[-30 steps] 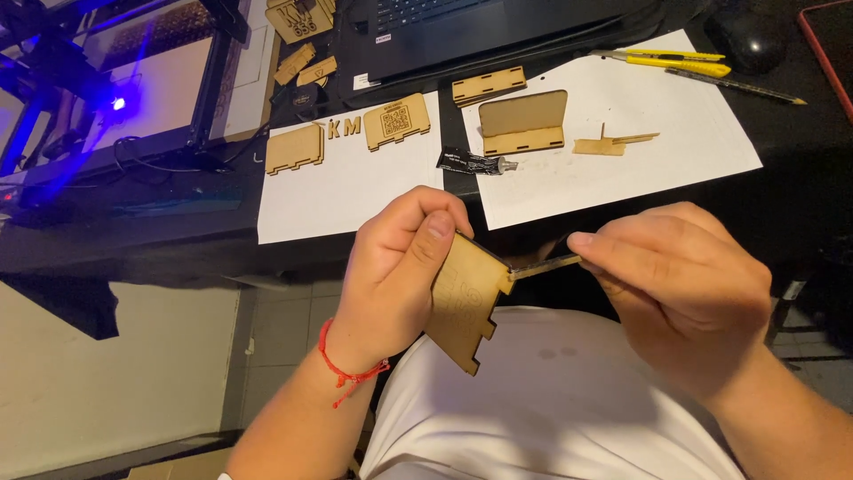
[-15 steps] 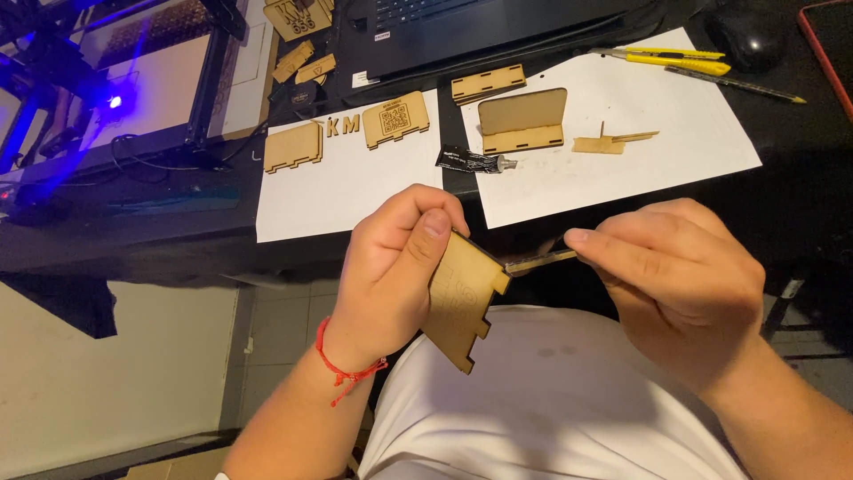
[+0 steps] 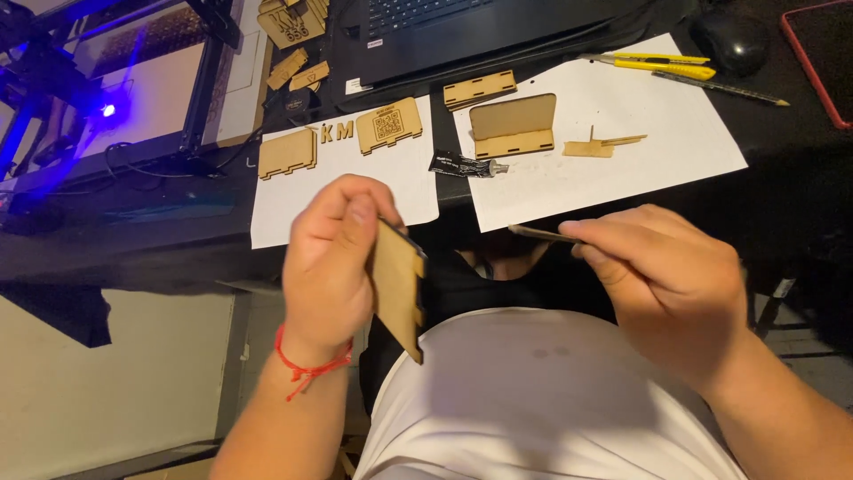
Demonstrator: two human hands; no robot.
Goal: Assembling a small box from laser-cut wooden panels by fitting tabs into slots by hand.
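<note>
Two white paper sheets on a dark tabletop, small black tube between them, flat wooden cut pieces on the sheets, yellow utility knife, pencil, black mouse, laptop, laser machine with blue light at the far left

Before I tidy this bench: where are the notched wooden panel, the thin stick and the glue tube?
Notched wooden panel [image 3: 397,286], head view, flat face.
Thin stick [image 3: 542,234], head view, exposed shaft.
Glue tube [image 3: 462,164], head view, black body.

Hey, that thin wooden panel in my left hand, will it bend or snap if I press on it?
The wooden panel looks thin, flat and unbent in the left hand, so it's probably stiff and light. Its notched edge tabs look small, so they may chip or snap under pressure. A grip on the flat faces seems safer than one on the tabs.
</note>
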